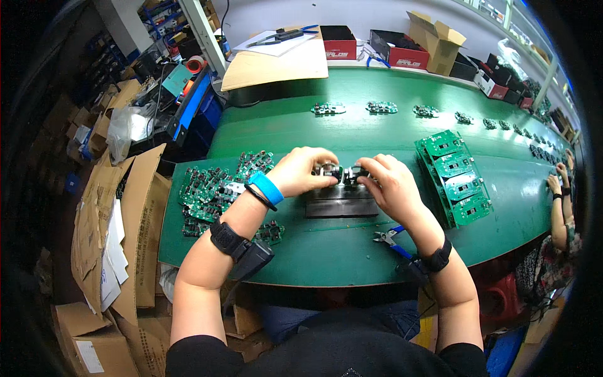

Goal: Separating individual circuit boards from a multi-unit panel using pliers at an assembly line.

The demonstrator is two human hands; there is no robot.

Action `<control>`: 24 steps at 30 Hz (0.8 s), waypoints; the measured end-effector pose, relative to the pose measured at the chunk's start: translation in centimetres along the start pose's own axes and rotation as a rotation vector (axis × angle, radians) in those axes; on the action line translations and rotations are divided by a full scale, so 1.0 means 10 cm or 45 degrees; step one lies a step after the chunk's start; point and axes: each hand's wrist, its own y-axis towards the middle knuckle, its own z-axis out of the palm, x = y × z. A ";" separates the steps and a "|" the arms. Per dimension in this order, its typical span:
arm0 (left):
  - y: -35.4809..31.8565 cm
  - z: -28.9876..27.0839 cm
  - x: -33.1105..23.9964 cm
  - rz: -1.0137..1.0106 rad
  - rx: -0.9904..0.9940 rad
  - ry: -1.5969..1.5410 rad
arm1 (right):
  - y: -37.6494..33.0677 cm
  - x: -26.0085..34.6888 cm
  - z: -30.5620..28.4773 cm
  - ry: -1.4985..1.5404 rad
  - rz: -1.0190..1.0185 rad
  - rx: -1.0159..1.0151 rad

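My left hand (pixel 304 173) and my right hand (pixel 394 188) face each other above the middle of the green bench. Between their closed fingers is a small circuit board with metal and black parts (pixel 342 174), each hand pinching one end. Fingers cover much of the board. Just beneath sits a long black block (pixel 342 206) with a flat front. Left of my left forearm lies a heap of small green circuit boards (pixel 210 191). Blue-handled cutters (pixel 392 237) rest below my right hand, and a stack of larger green board panels (pixel 453 178) stands to its right.
A row of small boards (pixel 382 107) runs along the far green surface (pixel 276 129). Red and black boxes (pixel 339 45), an open carton (pixel 435 41) and pliers on paper (pixel 286 36) stand behind. Folded cardboard (pixel 141 232) leans at left. Another person's hands (pixel 558 179) are at far right.
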 end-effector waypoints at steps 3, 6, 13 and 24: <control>0.14 -0.02 0.11 0.041 -0.497 0.249 | 0.22 -0.16 0.14 -0.020 0.046 -0.073; 0.45 -0.12 0.39 0.012 -0.379 0.345 | 0.43 -0.49 0.37 -0.082 0.167 -0.021; 0.67 -0.20 0.73 -0.193 -0.003 0.023 | 0.63 -0.75 0.64 0.207 0.657 0.295; 0.37 -0.67 1.05 -0.505 -1.014 -0.164 | 0.17 -0.33 0.14 1.304 0.528 -0.061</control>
